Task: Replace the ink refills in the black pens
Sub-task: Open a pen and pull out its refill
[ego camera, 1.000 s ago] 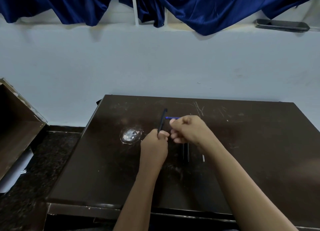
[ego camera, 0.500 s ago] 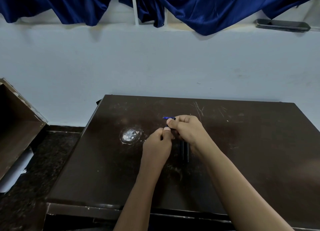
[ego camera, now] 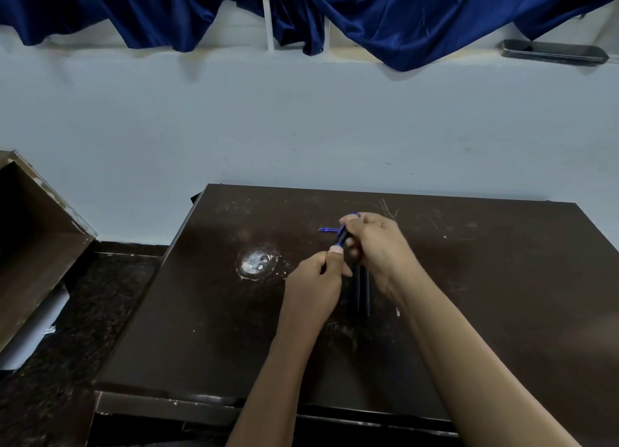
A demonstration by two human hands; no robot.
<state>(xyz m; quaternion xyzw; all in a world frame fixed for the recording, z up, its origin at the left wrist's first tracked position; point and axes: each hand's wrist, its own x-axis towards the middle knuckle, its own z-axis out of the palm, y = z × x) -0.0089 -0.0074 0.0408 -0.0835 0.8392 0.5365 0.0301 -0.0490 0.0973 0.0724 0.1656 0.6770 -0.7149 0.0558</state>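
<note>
Both hands meet over the middle of the dark brown table. My right hand grips a short black pen part with a blue refill showing at both of its ends. My left hand pinches the lower end of that pen, thumb up against it. A loose blue refill lies flat on the table just behind the hands. Two black pens lie side by side on the table between my wrists, partly hidden by my right hand.
A worn pale patch marks the table left of the hands. A small white bit lies by my right forearm. A brown open box stands at the left, above a dark stone floor. A wall rises behind the table.
A second ago my left hand held a long black pen barrel upright. The hands then came together, and now my right hand holds a short black part with blue refill showing.
</note>
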